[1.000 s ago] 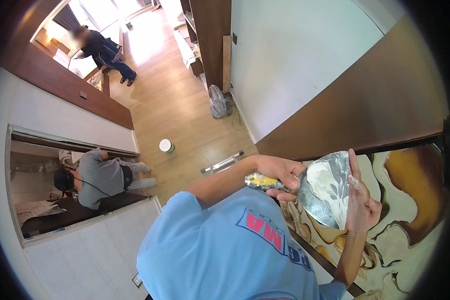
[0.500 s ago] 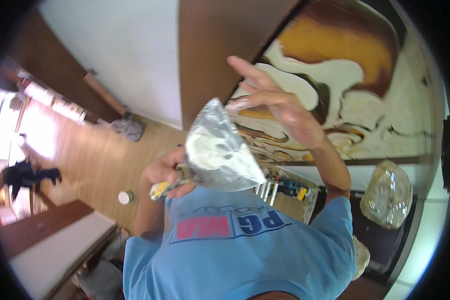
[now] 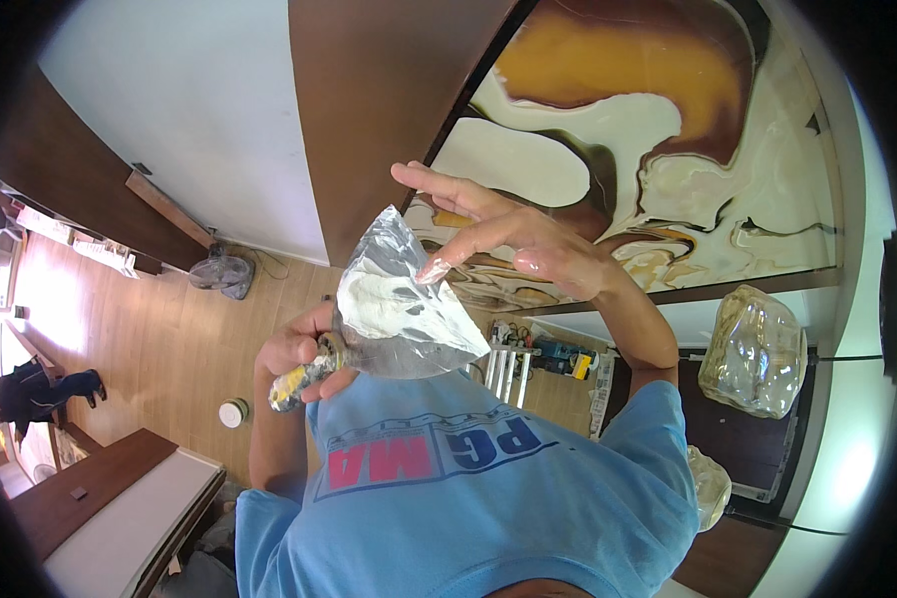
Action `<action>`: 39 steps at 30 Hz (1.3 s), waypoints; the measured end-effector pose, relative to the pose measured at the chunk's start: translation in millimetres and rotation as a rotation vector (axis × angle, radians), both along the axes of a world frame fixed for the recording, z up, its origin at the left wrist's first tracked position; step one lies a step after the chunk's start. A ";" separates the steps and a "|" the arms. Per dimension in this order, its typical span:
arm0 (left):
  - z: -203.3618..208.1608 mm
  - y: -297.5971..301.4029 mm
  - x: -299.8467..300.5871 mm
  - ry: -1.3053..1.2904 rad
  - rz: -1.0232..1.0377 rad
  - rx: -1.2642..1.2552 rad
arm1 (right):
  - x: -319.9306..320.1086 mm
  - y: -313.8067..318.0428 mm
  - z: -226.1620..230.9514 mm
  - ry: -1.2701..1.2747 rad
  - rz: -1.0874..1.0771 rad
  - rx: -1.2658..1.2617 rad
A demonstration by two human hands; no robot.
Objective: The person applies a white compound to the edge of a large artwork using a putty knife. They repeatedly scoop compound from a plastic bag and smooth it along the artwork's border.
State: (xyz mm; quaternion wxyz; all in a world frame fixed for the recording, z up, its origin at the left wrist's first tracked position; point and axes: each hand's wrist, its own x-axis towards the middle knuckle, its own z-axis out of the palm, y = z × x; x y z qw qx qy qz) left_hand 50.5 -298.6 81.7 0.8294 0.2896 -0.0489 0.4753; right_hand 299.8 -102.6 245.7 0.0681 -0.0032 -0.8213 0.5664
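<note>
My left hand (image 3: 302, 349) grips the yellow-spotted handle of a wide putty knife (image 3: 394, 357), held up in front of my chest. White putty (image 3: 381, 304) lies smeared over its broad metal blade, with darker dents in it. Over the blade reaches my right hand (image 3: 528, 239), fingers apart and nothing held in them. One of its whitened fingertips is on the putty near the blade's edge; another finger points away to the left.
A glossy brown, amber and white swirl panel (image 3: 638, 130) is at the upper right. Glass lamp shades (image 3: 754, 351) hang at the right. Below are a stepladder (image 3: 508, 374), power tools (image 3: 558, 359), a fan (image 3: 221, 272) and a round tub (image 3: 233, 412). Another person (image 3: 45, 394) stands far left.
My right hand has come to the blade, and a fingertip now touches the putty. Dents show in the putty that was smoother before. The view has shifted.
</note>
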 end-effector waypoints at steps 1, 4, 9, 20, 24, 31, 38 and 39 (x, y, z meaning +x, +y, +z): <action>-1.4 -0.2 0.5 0.001 0.012 -0.008 | 0.7 -0.1 0.5 -0.008 0.006 -0.015; -5.1 -3.1 -0.2 -0.016 0.016 -0.049 | 0.9 -1.0 2.5 -0.022 0.032 -0.054; -16.2 -5.4 -3.7 -0.083 -0.010 -0.110 | 0.7 1.7 0.2 -0.024 0.101 -0.095; -41.9 -5.4 -18.6 -0.015 0.283 -0.071 | 18.0 53.4 19.2 0.316 -0.020 -0.378; -42.0 -1.0 -32.3 -0.113 0.316 -0.042 | 14.3 101.1 63.8 0.599 -0.450 -0.145; -40.4 -4.9 -41.1 -0.179 0.276 -0.028 | -2.0 162.9 139.1 1.030 -0.876 0.063; -39.9 -14.2 -44.4 -0.200 0.287 -0.084 | -38.9 185.8 173.0 1.076 -1.097 0.265; -39.7 -17.9 -44.4 -0.179 0.305 -0.076 | -43.3 186.3 174.4 1.060 -1.134 0.298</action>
